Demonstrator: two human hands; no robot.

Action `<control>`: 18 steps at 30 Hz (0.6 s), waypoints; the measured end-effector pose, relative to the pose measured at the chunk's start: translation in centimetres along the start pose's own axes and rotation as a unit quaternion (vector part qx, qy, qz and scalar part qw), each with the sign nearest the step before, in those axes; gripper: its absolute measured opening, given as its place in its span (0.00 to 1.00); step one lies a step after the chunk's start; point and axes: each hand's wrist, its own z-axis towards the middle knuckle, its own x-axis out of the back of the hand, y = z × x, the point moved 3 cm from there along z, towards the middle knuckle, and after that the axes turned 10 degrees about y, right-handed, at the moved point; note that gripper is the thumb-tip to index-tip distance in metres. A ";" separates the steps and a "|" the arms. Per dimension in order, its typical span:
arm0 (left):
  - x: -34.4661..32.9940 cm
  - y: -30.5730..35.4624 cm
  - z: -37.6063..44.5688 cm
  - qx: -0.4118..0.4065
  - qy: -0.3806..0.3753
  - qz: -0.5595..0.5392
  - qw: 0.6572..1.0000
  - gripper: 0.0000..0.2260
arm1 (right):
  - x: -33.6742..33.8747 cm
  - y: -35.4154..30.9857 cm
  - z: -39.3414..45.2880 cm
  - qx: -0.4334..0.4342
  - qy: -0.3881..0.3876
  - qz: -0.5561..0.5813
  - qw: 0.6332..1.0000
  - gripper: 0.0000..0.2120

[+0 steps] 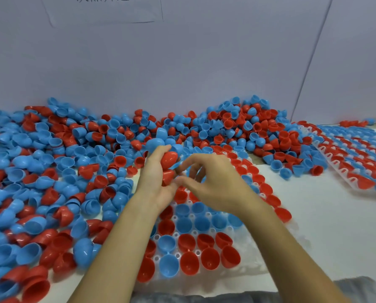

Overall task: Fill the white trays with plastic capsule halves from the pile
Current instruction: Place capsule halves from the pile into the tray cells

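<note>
Pile [58, 171]: I see a big heap of red and blue plastic capsule halves, glossy, dome-shaped, covering the left and back of the table [327, 215] up against the wall [182, 62]. Openings face every way, no common axis.
Near tray [250, 265]: white, straight in front of me, under both forearms. Most visible pockets hold a half, open side up, in a mix of red and blue. Its middle is hidden by my arms; the near right edge is blurred and I can't count empty pockets there.
Far tray [355, 162]: white, at right, long axis running from far-left to near-right. Rows of red and blue halves, smeared by motion, so I can't tell which way each one faces. Cut off by the frame's right edge.
Paper sheet [101, 9]: on the wall, top cut off, text unreadable.
Left hand [158, 178]: fingers curled around a stack of red halves [168, 165], held above the tray's far end. Stack's long axis runs roughly up-down, tilted right at the top. A blue half sits just above the fingers; I can't tell if it's gripped or in the pile.
Right hand [211, 180]: thumb and fingertips brought together at the lower red half in the left hand; actual contact is blurred, can't confirm a pinch.
</note>
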 end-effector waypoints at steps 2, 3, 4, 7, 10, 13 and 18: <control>-0.3 -0.4 -0.1 0.001 -0.005 0.022 1.000 0.12 | -1.5 0.1 0.0 0.008 0.012 0.024 1.000 0.10; -0.4 -0.5 -0.2 -0.002 -0.010 0.029 1.000 0.14 | -2.0 0.2 0.0 0.015 0.016 0.032 0.999 0.10; -0.6 -0.6 -0.2 -0.005 -0.014 0.032 0.999 0.14 | -2.2 0.4 0.0 0.021 0.025 0.033 0.999 0.08; -1.0 -0.7 -0.5 0.002 -0.050 0.019 0.999 0.11 | -1.8 0.8 -0.1 0.032 0.087 0.034 0.995 0.07; -1.0 -0.8 -0.5 0.031 -0.068 -0.004 0.997 0.09 | -1.4 1.2 -0.1 0.019 0.126 0.059 0.990 0.11; -0.8 -0.9 -0.6 0.054 -0.053 -0.028 0.997 0.08 | -1.3 1.6 0.0 -0.020 0.161 0.064 0.985 0.07; -0.8 -0.7 -0.3 0.033 -0.069 -0.026 0.997 0.10 | -1.0 2.3 0.0 -0.081 0.220 0.112 0.966 0.06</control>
